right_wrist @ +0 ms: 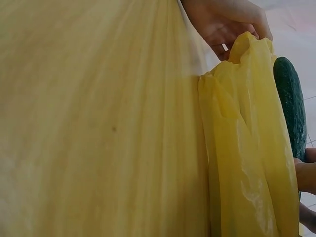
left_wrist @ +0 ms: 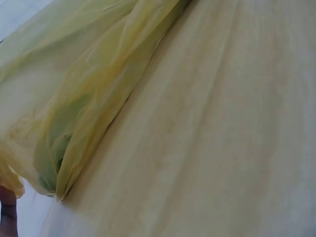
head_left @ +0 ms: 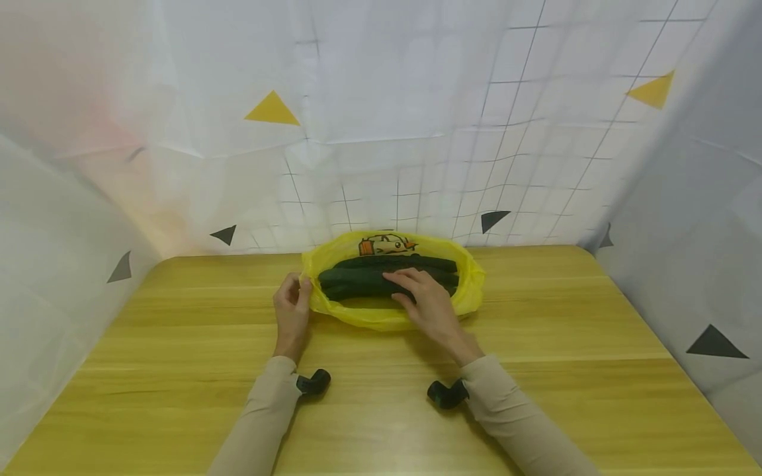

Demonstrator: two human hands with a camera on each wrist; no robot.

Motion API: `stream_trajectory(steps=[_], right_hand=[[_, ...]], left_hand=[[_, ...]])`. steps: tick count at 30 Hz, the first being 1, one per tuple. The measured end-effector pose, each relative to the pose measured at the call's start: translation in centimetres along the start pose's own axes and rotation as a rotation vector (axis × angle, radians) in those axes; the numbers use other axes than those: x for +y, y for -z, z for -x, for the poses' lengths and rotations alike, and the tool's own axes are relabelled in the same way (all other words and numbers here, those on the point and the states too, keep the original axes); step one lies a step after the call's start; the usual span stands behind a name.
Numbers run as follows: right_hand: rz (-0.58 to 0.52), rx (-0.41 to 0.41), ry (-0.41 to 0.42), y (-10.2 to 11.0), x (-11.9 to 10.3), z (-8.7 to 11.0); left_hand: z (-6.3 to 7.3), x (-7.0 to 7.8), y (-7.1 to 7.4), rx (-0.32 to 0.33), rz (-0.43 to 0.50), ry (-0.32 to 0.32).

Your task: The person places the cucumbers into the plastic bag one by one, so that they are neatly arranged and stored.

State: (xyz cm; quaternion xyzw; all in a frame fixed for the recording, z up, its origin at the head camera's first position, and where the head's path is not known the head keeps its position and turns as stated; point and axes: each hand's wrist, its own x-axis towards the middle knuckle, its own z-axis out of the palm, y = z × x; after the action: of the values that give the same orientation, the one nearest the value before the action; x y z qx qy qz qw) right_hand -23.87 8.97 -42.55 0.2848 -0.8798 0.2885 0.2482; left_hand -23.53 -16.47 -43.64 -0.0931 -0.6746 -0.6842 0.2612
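Observation:
A yellow plastic bag [head_left: 381, 321] with a cartoon bird print lies with its mouth spread wide at the back of the table. Dark green cucumbers lie lengthwise inside it, one behind [head_left: 437, 262] and a front cucumber [head_left: 354, 283] in the right hand's grip. My right hand [head_left: 425, 304] reaches over the front rim, thumb and fingers on either side of that cucumber. At the bag's left end, my left hand [head_left: 293, 307] pinches the rim. The right wrist view shows the cucumber [right_wrist: 290, 106] standing above the bag's edge, with the right fingers [right_wrist: 308, 177] beside it.
The wooden table [head_left: 381, 423] runs up to a white patterned cloth backdrop [head_left: 381, 152]. Cloth walls stand at both sides. Dark camera mounts [head_left: 448, 395] stick out from both wrists over the table.

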Motion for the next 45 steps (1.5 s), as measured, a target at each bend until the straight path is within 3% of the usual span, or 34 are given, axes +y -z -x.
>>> stream_trajectory(steps=[17, 45], right_hand=[[0.023, -0.093, -0.009, -0.28, -0.13, 0.23], [0.078, -0.154, 0.010, -0.55, 0.04, 0.42]], left_hand=[[-0.05, 0.00, 0.03, -0.007, 0.011, -0.010], [0.00, 0.11, 0.03, 0.004, -0.016, -0.021]])
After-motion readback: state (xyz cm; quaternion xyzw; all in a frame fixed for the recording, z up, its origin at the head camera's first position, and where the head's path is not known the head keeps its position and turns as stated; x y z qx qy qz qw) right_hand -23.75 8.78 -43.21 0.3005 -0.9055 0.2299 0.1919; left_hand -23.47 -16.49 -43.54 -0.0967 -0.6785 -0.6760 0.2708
